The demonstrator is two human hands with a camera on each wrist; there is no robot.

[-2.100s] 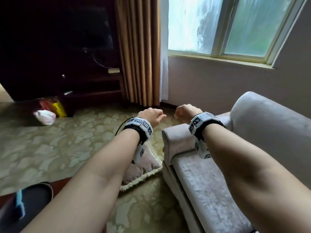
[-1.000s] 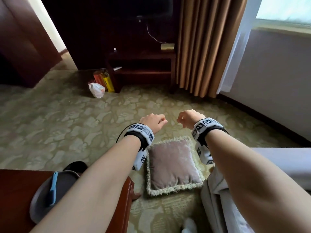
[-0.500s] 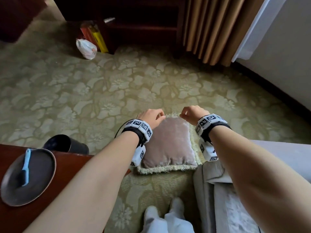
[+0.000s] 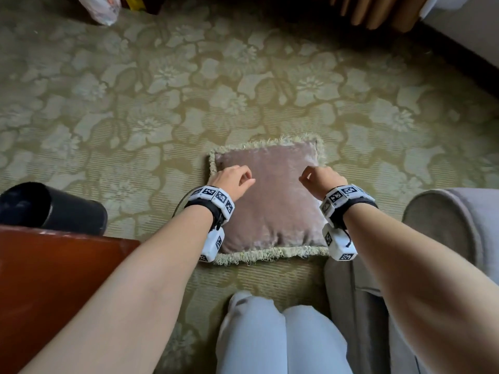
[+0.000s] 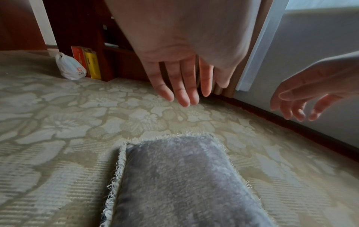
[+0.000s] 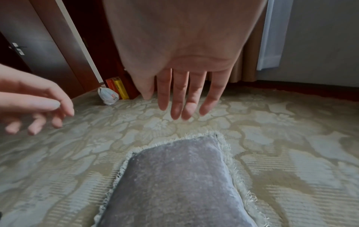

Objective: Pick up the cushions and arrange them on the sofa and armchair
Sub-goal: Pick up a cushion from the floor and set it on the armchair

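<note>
Cushion (image 4: 270, 201) lies flat on the patterned carpet (image 4: 162, 103), pale fringe all round, velvet face up. Everything else is placed against it.

Left hand (image 4: 232, 180) hangs above the cushion's left part, toward the far corner. In the left wrist view its fingers (image 5: 182, 86) are extended and slightly spread, tips pointing down and past the far fringe; there is a clear gap between them and the fabric. They hold nothing.

Right hand (image 4: 322, 179) hangs above the cushion's right part, level with the left hand. In the right wrist view its fingers (image 6: 184, 95) are straight, a little apart, tips above the carpet just beyond the far edge. No contact with the cushion shows. It holds nothing.

Armchair (image 4: 453, 225): its rounded grey arm stands just right of the cushion, its front base near the right near corner.

Wooden table (image 4: 54, 279) sits to the left of the cushion's near edge, with a dark bin (image 4: 51, 209) beyond it.

White plastic bag (image 4: 100, 9) lies well beyond the cushion, far left, beside a yellow box (image 5: 93, 64).

The person's knees (image 4: 280, 338) are just on the near side of the cushion.
</note>
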